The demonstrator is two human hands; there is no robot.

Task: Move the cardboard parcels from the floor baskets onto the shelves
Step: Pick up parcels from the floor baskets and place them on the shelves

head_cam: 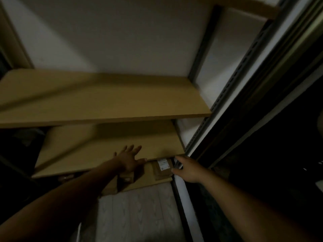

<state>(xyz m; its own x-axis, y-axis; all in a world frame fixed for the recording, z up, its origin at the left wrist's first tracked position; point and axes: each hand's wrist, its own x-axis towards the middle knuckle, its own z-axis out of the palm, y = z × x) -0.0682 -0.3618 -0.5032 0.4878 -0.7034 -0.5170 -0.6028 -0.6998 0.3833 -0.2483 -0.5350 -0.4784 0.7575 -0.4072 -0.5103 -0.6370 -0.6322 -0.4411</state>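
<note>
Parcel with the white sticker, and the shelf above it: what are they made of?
The parcel looks like matte brown cardboard with a white paper label. The shelf seems a smooth tan wood board, flat and even-coloured; blur hides any grain.

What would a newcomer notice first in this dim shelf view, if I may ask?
In the dim light, the left hand spreads its fingers over the front edge of the second-lowest shelf. Just right of it, the right hand is at a labelled cardboard parcel lying on the lowest shelf.
</note>
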